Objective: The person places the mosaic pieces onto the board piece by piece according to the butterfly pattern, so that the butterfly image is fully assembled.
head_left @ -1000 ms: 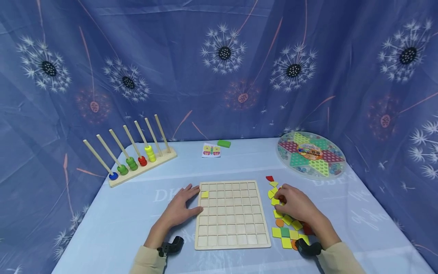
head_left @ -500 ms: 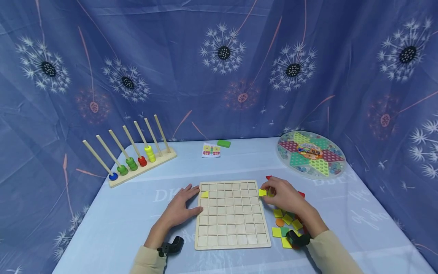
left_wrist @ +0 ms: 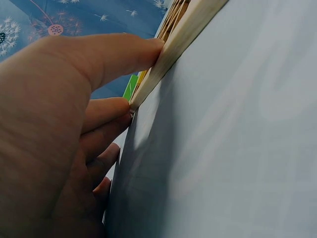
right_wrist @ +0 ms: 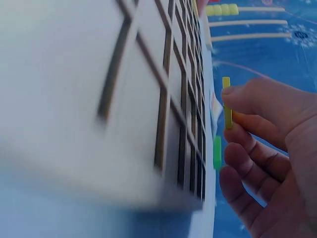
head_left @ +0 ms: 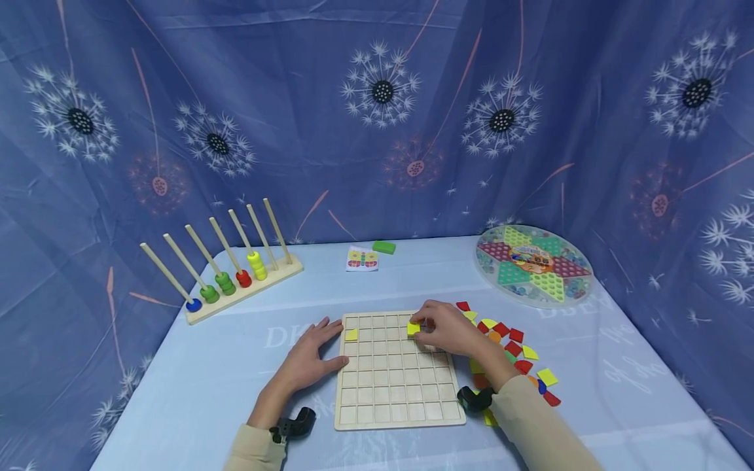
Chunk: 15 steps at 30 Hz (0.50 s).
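Note:
A square wooden grid board [head_left: 383,377] lies on the table, with one yellow square tile [head_left: 351,335] in its left column, second row from the far side. My left hand [head_left: 309,356] rests at the board's left edge, thumb and fingertips touching the rim [left_wrist: 168,57] with the fingers loosely extended. Over the upper right part of the grid, my right hand [head_left: 450,330] pinches another yellow square tile [right_wrist: 227,104] between thumb and index finger. The right wrist view has that tile raised above the board, edge-on. Part of the grid's right side is hidden under my right hand.
Loose coloured tiles [head_left: 514,348] lie right of the board, partly beneath my right forearm. Behind stand a butterfly pattern card [head_left: 362,259] and a green block [head_left: 384,247]. A peg abacus [head_left: 244,291] is at back left, a round star-patterned game board [head_left: 533,267] at back right.
My right hand has picked a yellow square tile from the loose pile and carried it left over the grid board. The left hand has stayed at the board's edge.

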Tool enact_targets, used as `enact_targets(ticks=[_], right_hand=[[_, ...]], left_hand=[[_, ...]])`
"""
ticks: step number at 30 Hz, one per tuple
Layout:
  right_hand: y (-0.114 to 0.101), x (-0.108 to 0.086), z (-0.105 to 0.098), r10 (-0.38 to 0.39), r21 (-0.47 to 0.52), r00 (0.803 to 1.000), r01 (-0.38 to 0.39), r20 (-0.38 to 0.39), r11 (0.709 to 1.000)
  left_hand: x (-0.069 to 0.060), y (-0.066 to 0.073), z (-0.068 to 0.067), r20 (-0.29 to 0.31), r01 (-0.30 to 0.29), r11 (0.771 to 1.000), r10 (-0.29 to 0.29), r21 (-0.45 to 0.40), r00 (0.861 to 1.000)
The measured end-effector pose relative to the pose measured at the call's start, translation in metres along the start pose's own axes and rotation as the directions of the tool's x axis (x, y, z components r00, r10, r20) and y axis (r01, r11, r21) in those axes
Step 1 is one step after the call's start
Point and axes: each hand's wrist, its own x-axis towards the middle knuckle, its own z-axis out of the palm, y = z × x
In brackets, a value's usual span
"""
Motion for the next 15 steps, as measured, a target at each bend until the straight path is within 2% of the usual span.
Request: enact_targets(ticks=[8,15], right_hand=[[-0.016,0.023,0.016,-0.04,0.0,0.999,0.04,0.026,0.999],[-0.034,0.041,0.034,-0.06,-0.019,0.995,0.062,0.082,0.998]], left_hand=[[0.001,0.0,0.0,0.007,0.016,1.0,-0.016,0.005,1.0],[0.0,-0.001,0.0,0.012,0.019,1.0,-0.019,-0.006,1.0]])
